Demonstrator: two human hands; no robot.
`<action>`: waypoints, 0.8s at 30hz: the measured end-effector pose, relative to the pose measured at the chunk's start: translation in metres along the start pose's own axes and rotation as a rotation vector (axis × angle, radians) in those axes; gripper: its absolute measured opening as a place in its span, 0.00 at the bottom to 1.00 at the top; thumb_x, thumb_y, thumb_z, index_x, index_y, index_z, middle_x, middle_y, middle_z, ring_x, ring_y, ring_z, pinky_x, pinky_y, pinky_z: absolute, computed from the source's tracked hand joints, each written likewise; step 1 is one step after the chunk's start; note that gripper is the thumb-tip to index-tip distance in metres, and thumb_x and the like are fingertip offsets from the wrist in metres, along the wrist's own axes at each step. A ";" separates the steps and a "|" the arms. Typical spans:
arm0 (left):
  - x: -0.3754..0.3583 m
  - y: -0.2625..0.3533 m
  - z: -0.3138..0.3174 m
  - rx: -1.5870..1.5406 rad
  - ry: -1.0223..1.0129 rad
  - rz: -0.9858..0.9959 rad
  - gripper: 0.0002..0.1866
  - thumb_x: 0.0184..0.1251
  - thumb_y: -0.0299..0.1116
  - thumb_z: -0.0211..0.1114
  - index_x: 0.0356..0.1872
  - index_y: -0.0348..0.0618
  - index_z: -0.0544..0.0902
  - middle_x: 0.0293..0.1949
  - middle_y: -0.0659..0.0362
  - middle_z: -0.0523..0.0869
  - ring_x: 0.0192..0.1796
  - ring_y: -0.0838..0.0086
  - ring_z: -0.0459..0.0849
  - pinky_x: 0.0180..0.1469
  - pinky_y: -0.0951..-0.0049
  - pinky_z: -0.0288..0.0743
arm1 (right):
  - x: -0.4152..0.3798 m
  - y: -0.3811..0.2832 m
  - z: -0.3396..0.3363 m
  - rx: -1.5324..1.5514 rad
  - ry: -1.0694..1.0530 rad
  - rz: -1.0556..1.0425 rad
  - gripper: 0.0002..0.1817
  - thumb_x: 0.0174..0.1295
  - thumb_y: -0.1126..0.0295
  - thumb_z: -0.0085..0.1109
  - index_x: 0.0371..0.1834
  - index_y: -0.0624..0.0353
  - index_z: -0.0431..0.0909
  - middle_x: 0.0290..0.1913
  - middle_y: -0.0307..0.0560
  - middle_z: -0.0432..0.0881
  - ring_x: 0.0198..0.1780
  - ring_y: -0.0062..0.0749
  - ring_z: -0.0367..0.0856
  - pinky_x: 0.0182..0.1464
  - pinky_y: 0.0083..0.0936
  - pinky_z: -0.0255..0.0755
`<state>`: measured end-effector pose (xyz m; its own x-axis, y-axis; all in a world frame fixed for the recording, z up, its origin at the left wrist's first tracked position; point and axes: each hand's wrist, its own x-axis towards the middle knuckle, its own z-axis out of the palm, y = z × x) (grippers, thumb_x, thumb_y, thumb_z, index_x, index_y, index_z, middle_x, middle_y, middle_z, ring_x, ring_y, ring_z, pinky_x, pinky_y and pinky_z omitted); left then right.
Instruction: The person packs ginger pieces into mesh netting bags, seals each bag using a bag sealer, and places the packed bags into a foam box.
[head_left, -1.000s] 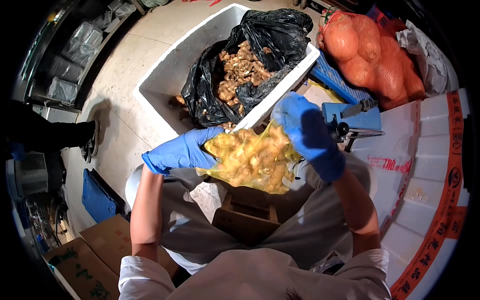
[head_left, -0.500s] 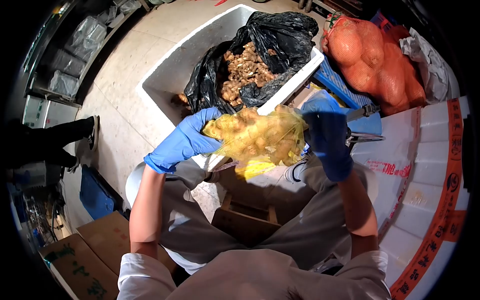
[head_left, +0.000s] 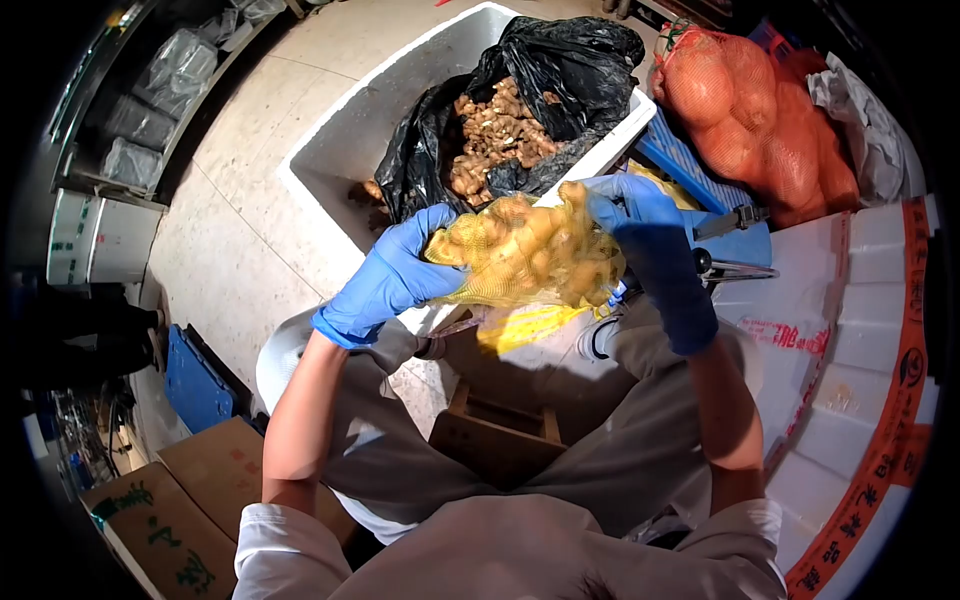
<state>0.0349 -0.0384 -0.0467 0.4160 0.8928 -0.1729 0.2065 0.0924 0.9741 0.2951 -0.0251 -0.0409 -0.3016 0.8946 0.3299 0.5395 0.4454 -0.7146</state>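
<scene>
Between my two blue-gloved hands hangs a yellow mesh bag of ginger (head_left: pixel 530 252), held level over my lap. My left hand (head_left: pixel 392 278) is closed on the bag's left end, thumb along its near side. At the right end my right hand (head_left: pixel 655 245) grips the mesh, its fingers partly in shadow. Beyond the bag stands a white foam box (head_left: pixel 335 150) lined with a black plastic bag (head_left: pixel 570 60), with loose ginger (head_left: pixel 500 135) inside it. Yellow mesh (head_left: pixel 525 328) also lies on the floor below my hands.
Red mesh sacks of large round produce (head_left: pixel 735 110) sit at the right, behind a blue plastic object (head_left: pixel 690 160) and a metal bar (head_left: pixel 745 272). White foam boxes (head_left: pixel 850 330) flank my right side. Cardboard boxes (head_left: pixel 205 470) and a blue board (head_left: pixel 195 375) are at the left.
The bag has turned slightly in my hands, and my right fingers have shifted onto its top right corner. At the left, another person's legs have moved back toward the edge.
</scene>
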 end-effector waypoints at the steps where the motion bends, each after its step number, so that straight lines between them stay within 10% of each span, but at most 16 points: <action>1: 0.000 0.002 0.002 0.000 -0.002 0.000 0.26 0.44 0.24 0.66 0.48 0.38 0.68 0.35 0.64 0.74 0.35 0.86 0.70 0.36 0.86 0.69 | -0.001 0.001 0.001 -0.190 0.080 -0.137 0.12 0.51 0.66 0.53 0.35 0.62 0.74 0.32 0.50 0.75 0.35 0.42 0.74 0.37 0.29 0.69; 4: 0.001 0.009 0.006 -0.142 -0.028 -0.060 0.24 0.45 0.25 0.66 0.47 0.38 0.68 0.35 0.66 0.74 0.33 0.85 0.69 0.36 0.84 0.68 | 0.001 -0.001 -0.006 -0.554 0.226 -0.447 0.08 0.50 0.70 0.52 0.31 0.61 0.75 0.30 0.47 0.75 0.32 0.42 0.74 0.33 0.28 0.69; 7: 0.002 0.014 0.011 -0.042 -0.029 -0.032 0.27 0.44 0.23 0.66 0.49 0.37 0.68 0.37 0.65 0.75 0.38 0.85 0.72 0.41 0.83 0.69 | 0.003 0.017 -0.011 -0.580 0.175 -0.323 0.08 0.49 0.69 0.54 0.30 0.60 0.75 0.29 0.46 0.75 0.31 0.40 0.74 0.32 0.25 0.69; 11: 0.002 0.019 0.014 0.293 -0.066 0.071 0.24 0.46 0.25 0.66 0.47 0.34 0.69 0.29 0.62 0.77 0.31 0.84 0.70 0.35 0.81 0.68 | 0.011 -0.022 -0.001 0.042 0.153 -0.154 0.11 0.49 0.66 0.57 0.33 0.59 0.76 0.32 0.46 0.78 0.35 0.35 0.76 0.37 0.23 0.69; 13: 0.006 0.006 0.018 0.452 -0.078 0.244 0.22 0.46 0.26 0.65 0.45 0.35 0.70 0.28 0.61 0.76 0.30 0.84 0.70 0.34 0.81 0.68 | 0.011 -0.020 0.016 0.103 0.012 -0.291 0.14 0.49 0.66 0.57 0.39 0.57 0.75 0.36 0.48 0.78 0.38 0.39 0.75 0.47 0.27 0.63; 24: 0.002 0.016 0.019 0.294 -0.297 0.068 0.18 0.47 0.27 0.64 0.42 0.38 0.72 0.28 0.62 0.77 0.32 0.86 0.68 0.35 0.81 0.68 | 0.002 -0.019 0.025 0.105 -0.167 -0.194 0.07 0.44 0.74 0.55 0.28 0.62 0.73 0.25 0.51 0.73 0.30 0.46 0.72 0.34 0.32 0.66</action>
<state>0.0554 -0.0435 -0.0342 0.6660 0.7225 -0.1857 0.3953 -0.1307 0.9092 0.2643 -0.0333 -0.0419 -0.5210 0.7707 0.3668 0.3775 0.5935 -0.7108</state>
